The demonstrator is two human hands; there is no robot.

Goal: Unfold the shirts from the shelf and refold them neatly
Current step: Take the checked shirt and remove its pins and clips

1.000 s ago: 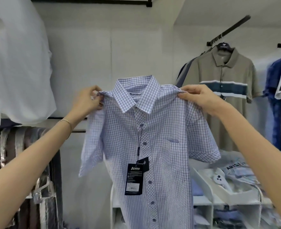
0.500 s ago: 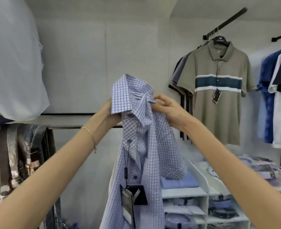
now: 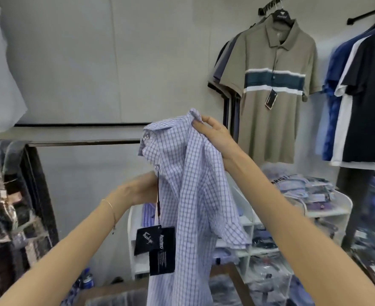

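Note:
A blue-and-white checked short-sleeved shirt hangs in the air in front of me, doubled lengthwise, with two dark hang tags dangling from a cord at its front. My right hand pinches the gathered shoulders at the top, near the collar. My left hand is lower, at the shirt's left edge below the collar, its fingers partly hidden behind the cloth.
A white cubby shelf with folded shirts stands behind the held shirt, more packaged shirts heaped on its top. A khaki striped polo and dark shirts hang on wall rails at right. Garments hang at left.
The shirt went from spread wide by both shoulders to doubled lengthwise. My right hand now holds both shoulders, while my left hand has dropped lower along the shirt's front edge.

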